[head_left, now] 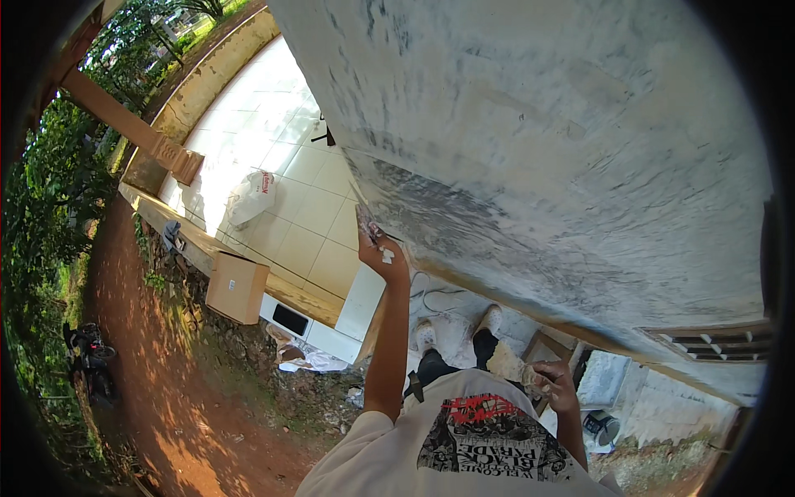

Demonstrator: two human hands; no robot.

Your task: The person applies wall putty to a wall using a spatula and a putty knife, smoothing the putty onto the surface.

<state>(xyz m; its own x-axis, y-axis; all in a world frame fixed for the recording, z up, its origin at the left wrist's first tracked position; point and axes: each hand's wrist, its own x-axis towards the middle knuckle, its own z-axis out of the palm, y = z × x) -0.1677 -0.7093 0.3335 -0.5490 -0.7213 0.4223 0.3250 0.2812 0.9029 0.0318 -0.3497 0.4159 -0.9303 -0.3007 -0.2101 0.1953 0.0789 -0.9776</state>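
Observation:
My left hand is raised against the lower edge of a large white-grey smeared wall. It is shut on a putty knife whose blade points up along the wall surface. My right hand is low by my waist, gripping a whitish lump of plaster that seems to rest on a flat holder. Below me are my two white shoes on a pale raised surface.
A white tiled floor lies to the left, with a white sack on it. A cardboard box sits on the ledge beside red dirt ground. A motorbike stands far left. A vent grille and a bucket are at right.

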